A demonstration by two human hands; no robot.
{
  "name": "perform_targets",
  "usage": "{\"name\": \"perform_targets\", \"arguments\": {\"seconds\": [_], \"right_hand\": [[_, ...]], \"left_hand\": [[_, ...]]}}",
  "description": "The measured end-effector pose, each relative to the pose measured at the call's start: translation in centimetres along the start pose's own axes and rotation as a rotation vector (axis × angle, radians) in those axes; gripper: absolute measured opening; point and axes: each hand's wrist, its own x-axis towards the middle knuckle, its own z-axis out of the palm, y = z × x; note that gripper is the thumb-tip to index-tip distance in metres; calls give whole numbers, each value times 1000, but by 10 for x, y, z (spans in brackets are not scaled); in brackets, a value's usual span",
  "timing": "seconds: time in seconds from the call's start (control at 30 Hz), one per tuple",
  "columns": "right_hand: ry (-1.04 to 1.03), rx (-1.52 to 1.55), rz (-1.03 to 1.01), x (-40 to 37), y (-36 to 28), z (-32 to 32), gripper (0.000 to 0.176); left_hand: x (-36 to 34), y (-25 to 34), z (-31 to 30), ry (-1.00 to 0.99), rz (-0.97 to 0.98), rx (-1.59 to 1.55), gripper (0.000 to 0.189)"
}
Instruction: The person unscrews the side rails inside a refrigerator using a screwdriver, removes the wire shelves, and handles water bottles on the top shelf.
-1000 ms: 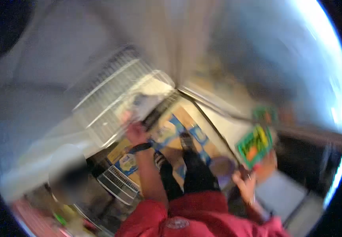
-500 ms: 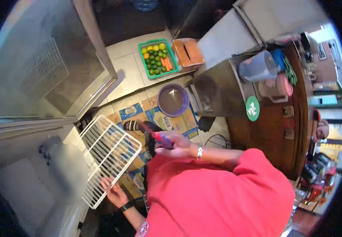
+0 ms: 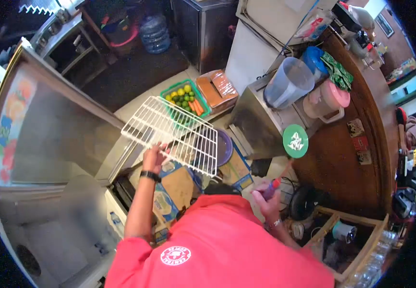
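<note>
My left hand grips the edge of a white wire rack, which is raised and tilted in front of me. Behind the rack, partly covered by it, are a green basket of limes, yellow citrus and carrots, and a purple basin. Off to the right, my right hand is closed round a tool with a purple and red handle; its thin end looks blurred. A green round lid with a white design lies near that hand, on the cabinet edge.
An open glass door stands at the left. A brown box sits beside the basket. A clear container and a pink-lidded jug stand on the metal cabinet. Flattened cardboard covers the floor.
The rack has moved up and to the right with my left hand, now overlapping the basket and basin. My right hand has moved right with the tool. The view has shifted.
</note>
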Motion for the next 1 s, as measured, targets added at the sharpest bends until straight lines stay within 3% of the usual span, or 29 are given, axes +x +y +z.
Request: {"name": "perform_targets", "arguments": {"seconds": [0.1,0.2,0.37,0.47,0.6,0.63,0.67,0.7,0.77,0.83,0.9,0.97,1.0], "right_hand": [[193,122,194,18,-5,-19,7],[256,-50,-38,36,16,-40,9],[468,-7,276,53,-3,-37,9],[468,-222,116,54,23,-37,11],[784,-58,272,85,-3,8,4],[995,91,305,71,7,23,7],[1058,137,273,59,13,34,9],[1121,182,240,49,17,43,15],[1168,276,207,68,5,62,23],[1364,347,221,101,-12,84,22],[1349,-98,310,91,-10,108,21],[1344,-102,396,83,-26,122,15],[1493,351,256,106,-36,119,10]], "left_hand": [[82,20,74,-20,-34,159,36],[169,29,133,0,-49,254,30],[277,34,200,62,-106,419,28],[355,32,216,61,-124,491,26],[423,36,266,39,-223,338,23],[454,25,272,52,-259,300,23],[478,19,283,66,-293,263,22],[435,52,324,-16,-203,575,20],[472,43,351,-78,-208,741,22],[515,23,374,-165,-183,947,27],[559,6,383,-324,-142,1104,36],[587,-16,400,-465,-223,1065,45],[598,-26,413,-484,-323,956,49]]}}
